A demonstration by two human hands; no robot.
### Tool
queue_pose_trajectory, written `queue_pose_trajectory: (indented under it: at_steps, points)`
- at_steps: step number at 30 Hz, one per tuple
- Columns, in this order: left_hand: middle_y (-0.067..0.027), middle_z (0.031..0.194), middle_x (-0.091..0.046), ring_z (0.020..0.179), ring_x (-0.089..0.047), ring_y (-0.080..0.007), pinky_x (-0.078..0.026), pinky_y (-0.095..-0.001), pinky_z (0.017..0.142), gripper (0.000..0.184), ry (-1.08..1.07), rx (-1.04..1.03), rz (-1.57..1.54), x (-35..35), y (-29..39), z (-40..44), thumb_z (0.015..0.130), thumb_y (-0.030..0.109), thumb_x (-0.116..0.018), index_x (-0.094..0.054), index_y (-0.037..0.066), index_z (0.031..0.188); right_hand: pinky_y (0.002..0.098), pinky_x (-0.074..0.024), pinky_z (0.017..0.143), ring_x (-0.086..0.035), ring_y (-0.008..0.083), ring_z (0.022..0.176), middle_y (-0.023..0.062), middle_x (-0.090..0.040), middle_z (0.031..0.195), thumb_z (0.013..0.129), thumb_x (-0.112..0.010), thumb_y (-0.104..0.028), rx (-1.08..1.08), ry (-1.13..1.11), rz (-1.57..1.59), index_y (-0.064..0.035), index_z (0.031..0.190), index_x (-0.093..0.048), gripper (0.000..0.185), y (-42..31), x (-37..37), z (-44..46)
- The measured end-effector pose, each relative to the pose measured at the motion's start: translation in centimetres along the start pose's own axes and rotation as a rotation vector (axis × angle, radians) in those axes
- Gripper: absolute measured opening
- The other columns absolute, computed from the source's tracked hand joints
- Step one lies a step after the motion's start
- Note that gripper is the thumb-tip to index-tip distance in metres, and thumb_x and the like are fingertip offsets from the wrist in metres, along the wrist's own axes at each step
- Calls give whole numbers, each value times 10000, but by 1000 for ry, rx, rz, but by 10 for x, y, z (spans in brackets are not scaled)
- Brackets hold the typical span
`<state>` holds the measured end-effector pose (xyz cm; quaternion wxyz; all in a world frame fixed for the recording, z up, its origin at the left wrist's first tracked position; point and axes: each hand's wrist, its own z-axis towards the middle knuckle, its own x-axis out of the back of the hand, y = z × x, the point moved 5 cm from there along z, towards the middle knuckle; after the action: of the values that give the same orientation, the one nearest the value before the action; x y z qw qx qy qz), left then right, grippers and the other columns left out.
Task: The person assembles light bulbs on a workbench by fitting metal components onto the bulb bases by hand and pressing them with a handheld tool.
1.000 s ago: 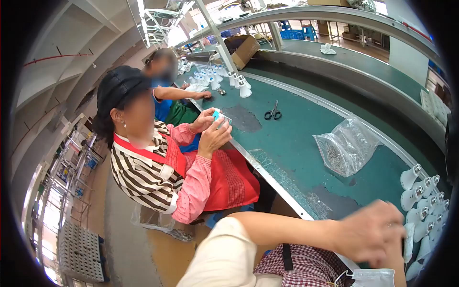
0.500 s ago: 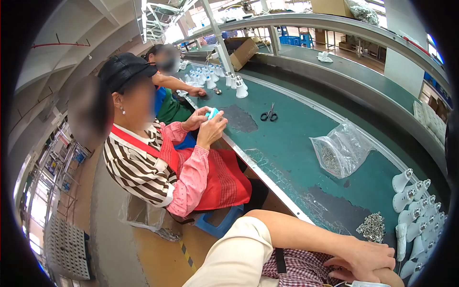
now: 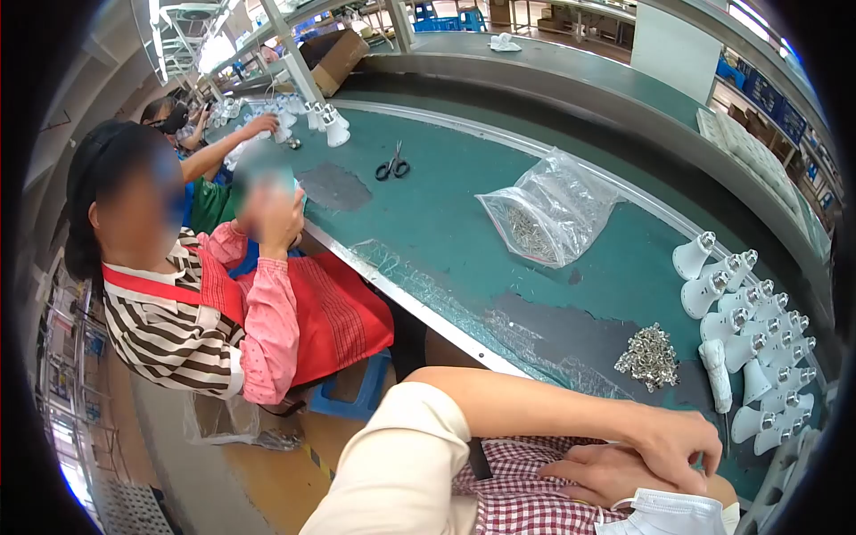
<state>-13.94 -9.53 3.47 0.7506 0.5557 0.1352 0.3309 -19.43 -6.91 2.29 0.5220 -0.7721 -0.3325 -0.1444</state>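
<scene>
My left hand (image 3: 675, 446) reaches in from the left and lies across my right wrist, its fingers bent downward and apart, holding nothing. Under it, my right hand (image 3: 599, 471) rests with its fingers stretched out on the red-and-white checked apron (image 3: 526, 513) in my lap. A white face mask (image 3: 673, 513) hangs just below both hands. On the table beyond them lies a pile of small shiny metal parts (image 3: 652, 358). To its right stand several white cone-shaped pieces with metal tops (image 3: 756, 379), and a white wrapped stick-like thing (image 3: 714, 374) lies beside them.
A clear plastic bag (image 3: 557, 214) of small metal parts lies on the green table (image 3: 446, 232). Black scissors (image 3: 392, 165) are farther back. A co-worker in a red apron (image 3: 334, 325) sits to the left, hands raised. Other people sit beyond, near more white cones (image 3: 334, 127).
The view has swung right and down, so the table items appear farther left. My left hand has lifted slightly and its fingers are more bent; more of my right hand and the mask shows.
</scene>
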Motion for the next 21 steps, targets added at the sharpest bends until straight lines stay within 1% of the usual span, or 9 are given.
queue_pose_trajectory:
  at_steps: [1,3,9,11,12,14,16,20,21]
  points:
    - [-142,787,-653,737,-628,-250,-494,-330,643,363,44,-88,23,-4,2,6,696,316,-650,-655,-26,818,396,-440,895,-551,279,1031,163,-548,1104,926,-438,-275,68,0,-26,-109,1269,-448,381,-2,-1,5]
    - [-144,798,-659,756,-632,-247,-497,-333,657,388,-86,22,9,-5,-2,9,702,345,-646,-668,-11,853,392,-449,883,-549,272,1039,157,-545,1108,926,-440,-259,82,-14,-32,-110,1279,-441,384,4,-7,5]
    - [-120,772,-612,781,-601,-235,-485,-339,676,324,-170,252,-124,35,3,-42,719,317,-636,-642,2,790,369,-469,847,-572,273,986,152,-580,1021,897,-490,-235,-170,-60,116,-103,1234,-501,362,2,-2,-28]
    - [-117,798,-599,785,-590,-242,-473,-334,671,255,55,210,-99,52,7,-72,744,248,-650,-629,9,829,357,-479,768,-591,265,895,140,-599,910,827,-580,-161,-374,179,230,-79,1092,-595,278,26,-2,-52]
    - [-116,830,-593,799,-583,-257,-468,-344,684,223,191,126,84,62,10,-90,747,211,-658,-620,19,855,357,-479,768,-591,265,895,140,-599,910,827,-580,-161,-378,179,245,-79,1092,-595,278,37,-4,-59]
    - [-101,902,-572,831,-557,-288,-447,-370,708,236,454,-35,639,80,10,-129,717,138,-686,-607,61,926,350,-486,705,-596,278,840,141,-597,939,742,-604,-47,-306,685,116,-57,1035,-605,293,56,5,-85]
    - [-87,870,-561,792,-536,-265,-426,-371,673,281,529,33,1031,103,12,-163,647,77,-697,-623,77,919,352,-461,597,-556,267,692,110,-564,801,698,-653,-25,-246,1040,-319,-36,886,-617,193,74,10,-105]
    - [-140,923,-550,849,-525,-295,-426,-368,744,207,690,418,1231,150,12,-225,673,-32,-627,-625,34,869,342,-389,622,-490,231,699,65,-490,770,724,-686,-158,-303,996,-488,-79,767,-536,175,111,-11,-143]
    - [-154,934,-514,872,-494,-308,-398,-407,792,147,699,438,1251,159,0,-241,756,49,-599,-579,13,897,338,-373,627,-475,226,698,57,-471,757,719,-694,-181,-306,952,-436,-88,738,-504,213,119,-20,-147]
